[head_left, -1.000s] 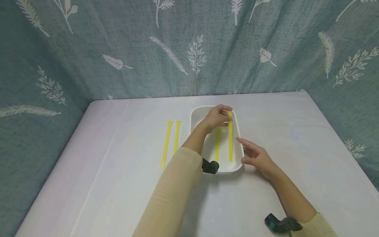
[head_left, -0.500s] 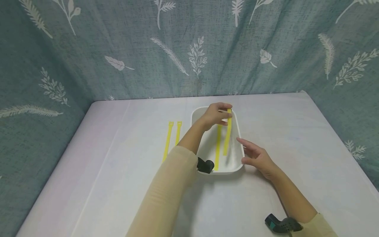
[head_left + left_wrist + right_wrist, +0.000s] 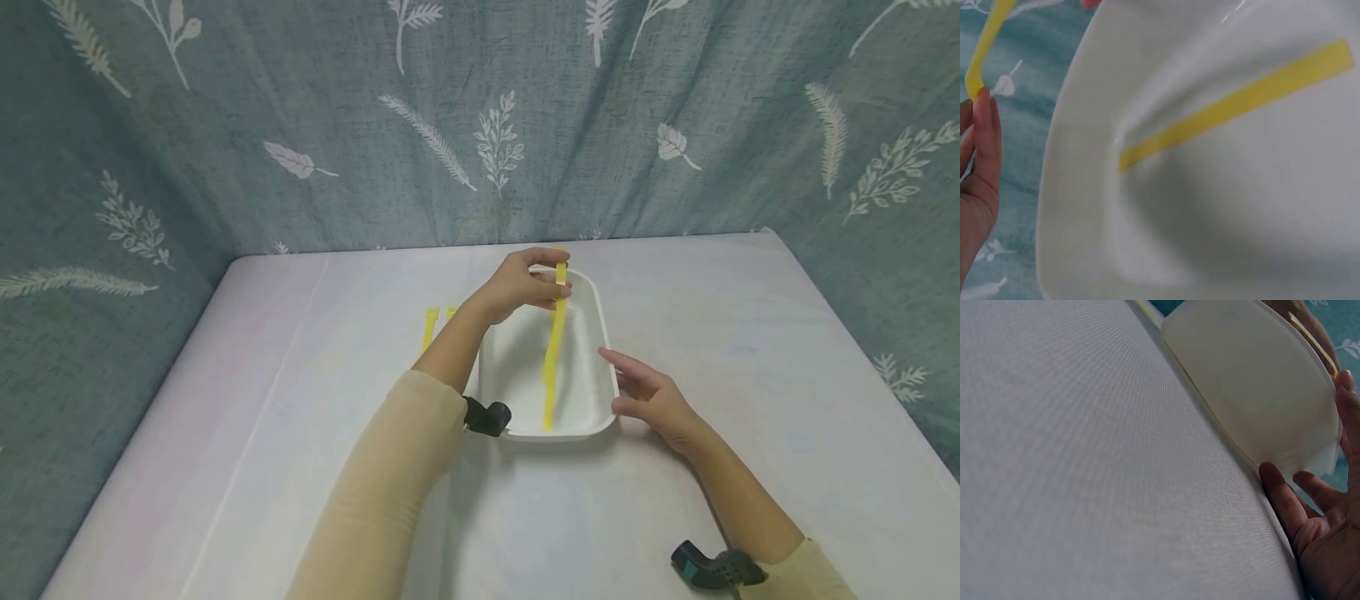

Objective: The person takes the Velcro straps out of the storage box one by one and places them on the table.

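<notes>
From the head view I observe a white bench, enclosed at the far, left and right sides by a teal curtain with a pale leaf print. The white tray stands at mid-bench. Left of it lie two bench strips, yellow and roughly parallel; I see only their far ends, because the left sleeve and forearm cross in front of the rest. The left wrist camera obstructs my view of the tray's near left corner. The right wrist camera sits well apart, at the near right.

One yellow tray strip lies inside the tray. In the head view, the held strip overlaps its far portion.

The left hand is over the far part of the tray. Its grip pinches the held strip near the upper end; the remainder hangs down over the tray, slightly slanted toward near left. The right hand is at the tray's right side, by the near corner. Its grip is spread, with fingertips and thumb set against the tray's edge.
</notes>
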A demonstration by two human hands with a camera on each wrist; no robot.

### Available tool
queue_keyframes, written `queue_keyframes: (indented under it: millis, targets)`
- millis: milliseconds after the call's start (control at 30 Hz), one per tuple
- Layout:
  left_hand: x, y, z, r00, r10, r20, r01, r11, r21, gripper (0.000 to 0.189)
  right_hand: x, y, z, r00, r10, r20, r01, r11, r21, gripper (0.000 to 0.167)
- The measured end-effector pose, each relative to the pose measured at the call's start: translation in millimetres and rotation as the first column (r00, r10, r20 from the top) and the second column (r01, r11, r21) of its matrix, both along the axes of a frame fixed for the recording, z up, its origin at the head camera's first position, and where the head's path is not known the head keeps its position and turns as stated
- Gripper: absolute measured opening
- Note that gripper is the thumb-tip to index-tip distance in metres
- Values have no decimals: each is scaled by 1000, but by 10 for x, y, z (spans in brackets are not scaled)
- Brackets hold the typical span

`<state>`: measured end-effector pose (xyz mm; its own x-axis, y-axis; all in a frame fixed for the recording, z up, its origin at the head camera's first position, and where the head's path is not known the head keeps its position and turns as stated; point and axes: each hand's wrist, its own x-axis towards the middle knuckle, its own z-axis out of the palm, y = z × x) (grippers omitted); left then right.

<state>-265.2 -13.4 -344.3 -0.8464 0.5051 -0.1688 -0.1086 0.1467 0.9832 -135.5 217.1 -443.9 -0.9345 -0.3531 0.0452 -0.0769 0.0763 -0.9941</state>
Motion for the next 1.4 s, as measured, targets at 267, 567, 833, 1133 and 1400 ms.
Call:
queue_keyframes:
  millis: [267,567,833,1133,1400]
  targets:
    - [26,-208,139,1000,9,-17,-8,1000,12,55,-3,5,-1,1000,-5,2,5,1000,16,64]
    - [91,-447,183,998,14,-69,-13,1000,26,54,-6,-9,32,1000,-10,3,10,1000,20,64]
    - [253,-645,153,995,8,-103,-11,1000,-21,54,-14,-34,17,1000,-15,3,14,999,33,63]
    - [393,-889,-10,991,65,-120,-60,997,46,55,-27,-19,17,1000,-20,-7,20,999,30,63]
    - [474,-1128,-134,983,103,-149,-95,994,60,56,10,-12,13,1000,-25,6,24,998,56,64]
